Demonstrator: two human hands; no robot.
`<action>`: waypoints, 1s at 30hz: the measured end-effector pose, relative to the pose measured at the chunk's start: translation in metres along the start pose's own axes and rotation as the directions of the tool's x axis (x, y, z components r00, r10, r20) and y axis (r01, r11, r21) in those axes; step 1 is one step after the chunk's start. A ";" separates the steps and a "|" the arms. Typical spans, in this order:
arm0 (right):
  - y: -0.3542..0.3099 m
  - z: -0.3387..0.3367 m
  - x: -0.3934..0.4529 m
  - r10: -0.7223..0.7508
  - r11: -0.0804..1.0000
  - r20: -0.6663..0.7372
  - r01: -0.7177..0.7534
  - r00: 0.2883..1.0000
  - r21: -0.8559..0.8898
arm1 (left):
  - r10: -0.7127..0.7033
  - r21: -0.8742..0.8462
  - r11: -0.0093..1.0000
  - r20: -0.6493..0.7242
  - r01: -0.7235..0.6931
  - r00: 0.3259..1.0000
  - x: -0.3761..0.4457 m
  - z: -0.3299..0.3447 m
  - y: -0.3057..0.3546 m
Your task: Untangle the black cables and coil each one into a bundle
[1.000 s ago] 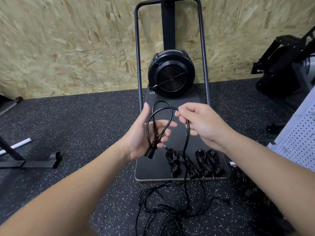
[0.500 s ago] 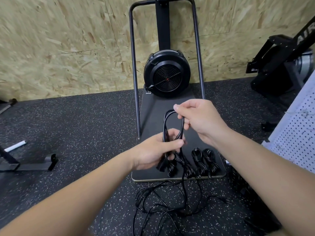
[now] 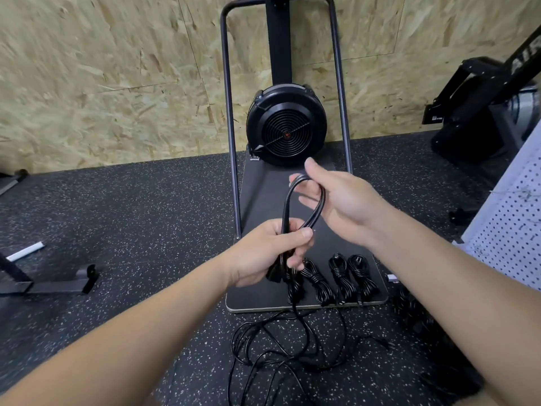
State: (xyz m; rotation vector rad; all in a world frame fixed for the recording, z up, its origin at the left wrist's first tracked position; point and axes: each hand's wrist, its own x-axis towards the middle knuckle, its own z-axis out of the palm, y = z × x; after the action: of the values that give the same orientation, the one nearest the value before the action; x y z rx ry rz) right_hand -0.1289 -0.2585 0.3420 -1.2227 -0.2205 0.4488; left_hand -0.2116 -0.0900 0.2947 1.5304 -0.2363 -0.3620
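My left hand (image 3: 270,253) grips the bottom of a narrow loop of black cable (image 3: 288,206), with the plug hanging below the fist. My right hand (image 3: 336,197) pinches the top of that same loop. The cable's free length drops from my left hand into a loose tangle of black cable (image 3: 281,344) on the floor. Several coiled black bundles (image 3: 341,278) lie in a row on the dark platform (image 3: 257,300), just past my left hand.
A fan machine (image 3: 287,131) with a tubular frame (image 3: 231,142) stands on the platform against the wooden wall. More black cables (image 3: 415,317) are piled at the right. A white perforated panel (image 3: 512,224) and dark equipment (image 3: 480,112) stand at right, a metal stand foot (image 3: 61,284) at left.
The wide loop has been pulled narrow. My left hand turned from an open palm to a closed grip around the loop's base, and my right hand slid to the loop's top.
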 end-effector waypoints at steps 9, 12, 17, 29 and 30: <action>-0.008 0.012 -0.004 0.100 0.865 -0.142 -0.016 0.985 0.501 | 0.028 -0.014 1.000 -0.011 -0.028 1.000 0.001 0.022 -0.010; -0.006 0.009 -0.004 0.034 0.913 -0.093 0.007 0.995 0.407 | 0.073 0.049 0.996 -0.019 -0.072 0.997 0.002 0.017 -0.009; 0.014 -0.007 0.001 0.125 0.987 0.057 -0.130 0.990 0.099 | 0.100 0.055 0.994 -0.207 -0.091 0.973 0.001 0.002 -0.005; 0.072 -0.003 -0.025 0.415 0.641 0.248 -0.088 0.876 -0.762 | -0.003 -0.111 0.991 -0.564 -0.073 0.826 0.014 -0.050 0.003; 0.063 0.000 -0.025 0.321 0.608 0.221 -0.021 0.921 -0.794 | 0.000 -0.052 0.998 -0.601 -0.039 0.799 0.015 -0.054 0.001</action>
State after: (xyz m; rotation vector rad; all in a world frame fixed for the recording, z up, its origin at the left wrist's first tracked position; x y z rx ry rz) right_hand -0.1642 -0.2528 0.2842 -2.0496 -0.6593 0.7911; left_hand -0.1781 -0.0457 0.2924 1.5030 0.2632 0.1487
